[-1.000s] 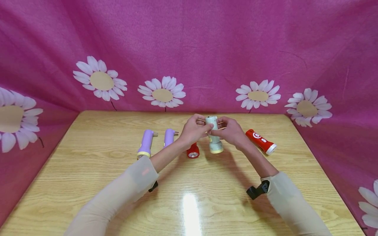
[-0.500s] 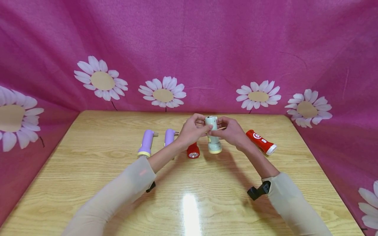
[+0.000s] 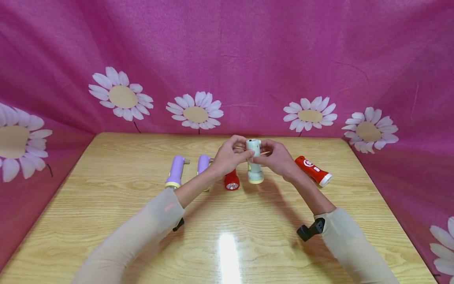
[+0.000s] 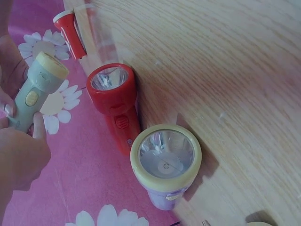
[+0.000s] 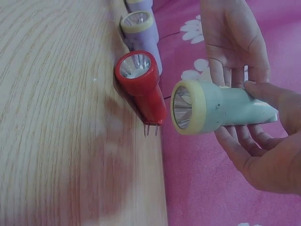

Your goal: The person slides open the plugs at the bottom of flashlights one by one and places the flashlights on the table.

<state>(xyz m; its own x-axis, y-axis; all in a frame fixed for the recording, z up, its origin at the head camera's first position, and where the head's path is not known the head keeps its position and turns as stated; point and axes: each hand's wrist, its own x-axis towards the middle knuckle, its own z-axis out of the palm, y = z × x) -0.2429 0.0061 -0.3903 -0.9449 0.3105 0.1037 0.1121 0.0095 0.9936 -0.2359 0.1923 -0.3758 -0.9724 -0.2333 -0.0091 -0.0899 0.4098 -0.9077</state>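
Note:
Both hands grip a pale green torch (image 3: 255, 161) with a cream rim, its lamp end pointing down toward the wooden table in the head view. My left hand (image 3: 229, 156) holds its left side, thumb across the body. From the right, my right hand (image 3: 278, 158) pinches it between thumb and fingers. The right wrist view shows the green torch (image 5: 235, 106) with its lens and the fingers around its body. A cream slide switch shows on the torch (image 4: 41, 89) in the left wrist view. Close to the left hand lies a red torch (image 3: 232, 181), partly hidden behind it.
Two purple torches (image 3: 176, 170) (image 3: 203, 164) lie left of the red one, the nearer to it partly covered by the left forearm. Another red torch (image 3: 313, 170) with a white rim lies right of the right hand. A pink flowered cloth (image 3: 248, 59) hangs behind the table (image 3: 269, 244).
The lamp end of the green torch has swung slightly to the left. Both hands keep their grip, and the left forearm has shifted a little left.

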